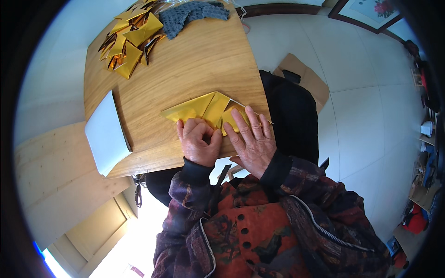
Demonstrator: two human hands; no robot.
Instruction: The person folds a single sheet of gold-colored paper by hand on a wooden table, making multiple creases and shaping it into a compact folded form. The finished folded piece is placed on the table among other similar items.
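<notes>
A sheet of gold foil paper (197, 105), folded into a long pointed shape, lies near the front edge of the wooden table (194, 60). A crease line crosses it, and a bit of white underside shows at its right. My left hand (200, 139) is at the paper's near edge with its fingers curled in; whether they pinch anything is hidden. My right hand (254, 141) lies over the paper's right part, fingers stretched out and apart, pressing on the gold surface.
Folded gold paper pieces (132, 41) pile up at the table's far left. Beside them lies a dark grey textured cloth (190, 16). A white stack of sheets (107, 134) rests at the left edge. Flattened cardboard (306, 78) is on the floor to the right.
</notes>
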